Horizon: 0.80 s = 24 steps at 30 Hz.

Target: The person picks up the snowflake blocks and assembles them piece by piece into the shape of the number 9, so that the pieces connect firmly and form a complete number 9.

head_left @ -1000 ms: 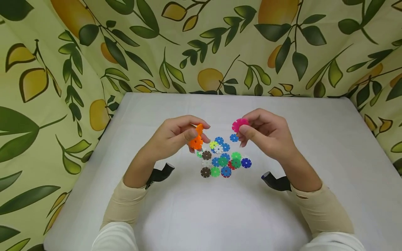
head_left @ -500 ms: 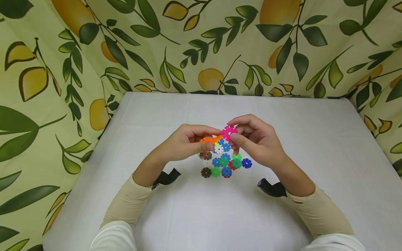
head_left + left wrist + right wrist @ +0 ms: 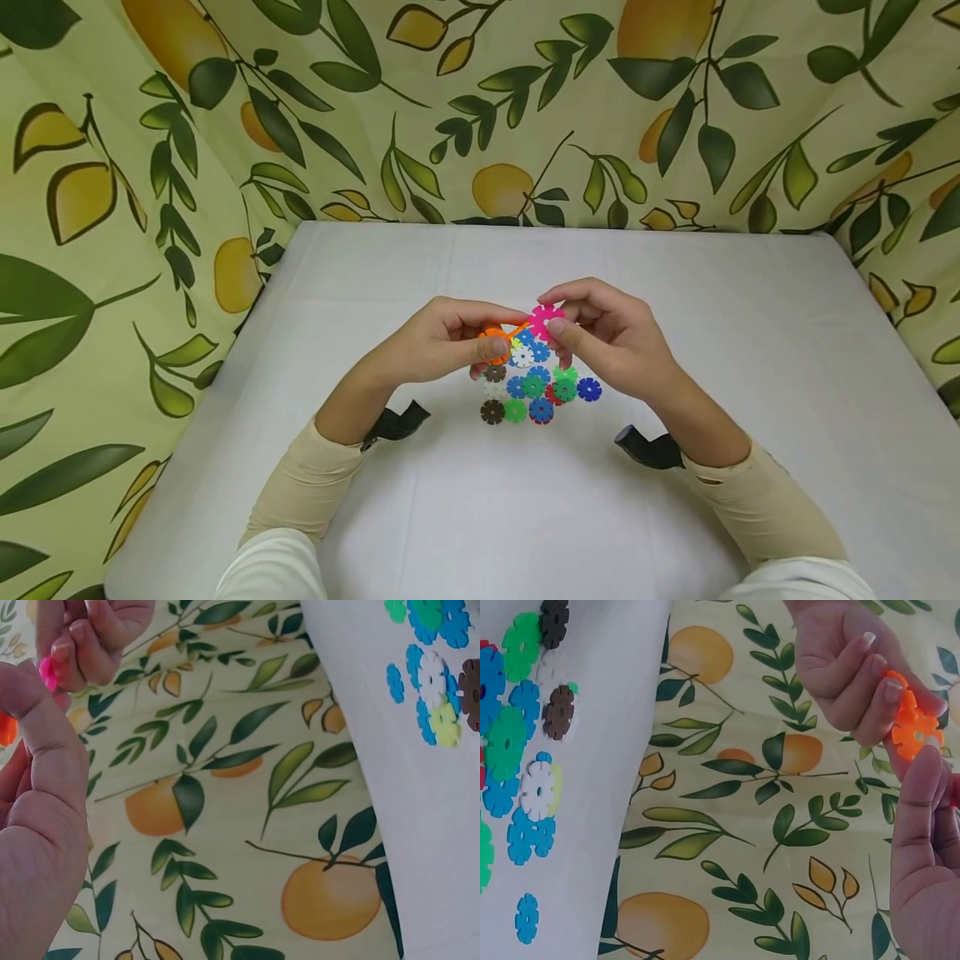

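Note:
My left hand (image 3: pixel 442 340) pinches joined orange notched discs (image 3: pixel 493 343) between thumb and fingers. One orange disc shows flat and another is seen edge-on, reaching toward the right hand. My right hand (image 3: pixel 617 335) holds a pink notched disc (image 3: pixel 545 322) by thumb and fingertips. The pink disc's rim meets the edge-on orange disc in the head view. In the right wrist view the orange discs (image 3: pixel 918 735) face the camera, set at an angle to each other. Only a sliver of the pink disc (image 3: pixel 48 673) shows in the left wrist view, mostly hidden by fingers.
Below the hands, several loose notched discs lie in a cluster on the white table (image 3: pixel 480 508), among them a brown disc (image 3: pixel 492 412), a dark blue disc (image 3: pixel 589 389) and a white disc (image 3: pixel 522 357). A patterned cloth (image 3: pixel 502 125) hangs behind the table.
Both hands have come together over the cluster, bringing the pink disc against the orange ones. Over the last half second the orange discs turned slightly in the left hand.

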Tool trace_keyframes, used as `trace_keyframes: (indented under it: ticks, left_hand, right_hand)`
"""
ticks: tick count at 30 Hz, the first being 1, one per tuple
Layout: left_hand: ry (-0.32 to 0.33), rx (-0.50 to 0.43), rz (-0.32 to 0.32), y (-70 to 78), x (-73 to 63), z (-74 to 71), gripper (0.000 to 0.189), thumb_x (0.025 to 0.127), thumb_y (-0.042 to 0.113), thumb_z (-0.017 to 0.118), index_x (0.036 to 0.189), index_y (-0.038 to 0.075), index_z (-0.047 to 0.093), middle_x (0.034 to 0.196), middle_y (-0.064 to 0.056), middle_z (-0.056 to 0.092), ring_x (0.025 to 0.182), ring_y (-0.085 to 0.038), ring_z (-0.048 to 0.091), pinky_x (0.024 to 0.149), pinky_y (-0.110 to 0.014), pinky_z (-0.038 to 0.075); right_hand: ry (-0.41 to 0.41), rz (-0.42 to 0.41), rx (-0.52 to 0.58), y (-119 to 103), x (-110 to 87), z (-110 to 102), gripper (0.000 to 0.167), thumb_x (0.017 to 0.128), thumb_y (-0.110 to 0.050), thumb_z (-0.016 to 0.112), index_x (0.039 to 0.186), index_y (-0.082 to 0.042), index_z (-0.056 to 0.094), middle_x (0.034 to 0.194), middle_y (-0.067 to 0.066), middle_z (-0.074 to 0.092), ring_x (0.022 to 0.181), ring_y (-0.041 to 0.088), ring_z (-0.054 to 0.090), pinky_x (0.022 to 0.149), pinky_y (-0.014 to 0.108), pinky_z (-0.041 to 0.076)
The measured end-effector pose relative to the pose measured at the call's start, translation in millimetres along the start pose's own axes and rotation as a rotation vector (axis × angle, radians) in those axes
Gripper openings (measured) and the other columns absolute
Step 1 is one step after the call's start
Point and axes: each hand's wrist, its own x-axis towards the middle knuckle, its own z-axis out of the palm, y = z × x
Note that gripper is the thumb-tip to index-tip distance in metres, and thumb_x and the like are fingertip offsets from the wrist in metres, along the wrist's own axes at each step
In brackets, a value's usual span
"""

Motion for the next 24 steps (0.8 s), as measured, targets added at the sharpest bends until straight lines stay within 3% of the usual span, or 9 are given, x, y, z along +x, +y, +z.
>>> trace_keyframes:
  ticks: [6, 14, 21, 24]
  left_hand:
    - [-0.003, -0.011, -0.003, -1.0, 0.2, -1.5, 0.039, 0.097, 0.002, 0.064, 0.133, -0.011, 0.056, 0.083, -0.022, 0.062, 0.066, -0.028, 0.061, 0.062, -0.036, 0.057]
    - [-0.017, -0.076, -0.009, 1.3, -0.8, -2.1, 0.047, 0.095, -0.012, 0.058, 0.141, -0.010, 0.047, 0.093, -0.017, 0.067, 0.076, -0.039, 0.064, 0.074, -0.046, 0.059]
    - [0.082, -0.013, -0.055, 2.8, 0.0, 1.4, 0.049, 0.095, -0.009, 0.060, 0.141, -0.004, 0.046, 0.091, -0.019, 0.069, 0.077, -0.042, 0.065, 0.074, -0.044, 0.060]
    - [0.139, 0.028, -0.069, 2.1, 1.0, 3.6, 0.045, 0.095, -0.007, 0.063, 0.137, -0.002, 0.048, 0.090, -0.015, 0.071, 0.078, -0.037, 0.069, 0.074, -0.042, 0.060]
  right_hand:
    - [0.014, 0.019, -0.005, 3.4, -0.1, 0.6, 0.033, 0.087, 0.023, 0.055, 0.118, 0.010, 0.059, 0.077, 0.009, 0.062, 0.060, 0.019, 0.061, 0.058, 0.028, 0.056]
    - [0.013, 0.015, 0.008, 4.5, 0.5, 2.7, 0.033, 0.088, 0.023, 0.055, 0.118, 0.010, 0.058, 0.078, 0.010, 0.062, 0.060, 0.020, 0.061, 0.058, 0.028, 0.057]
    - [0.025, 0.030, -0.012, 7.0, -0.1, 3.4, 0.033, 0.088, 0.022, 0.056, 0.118, 0.009, 0.059, 0.079, 0.010, 0.063, 0.060, 0.020, 0.062, 0.058, 0.028, 0.057]
    - [0.026, 0.035, -0.017, 9.5, -0.3, 3.9, 0.033, 0.088, 0.022, 0.057, 0.119, 0.009, 0.059, 0.079, 0.011, 0.063, 0.060, 0.020, 0.062, 0.058, 0.028, 0.057]
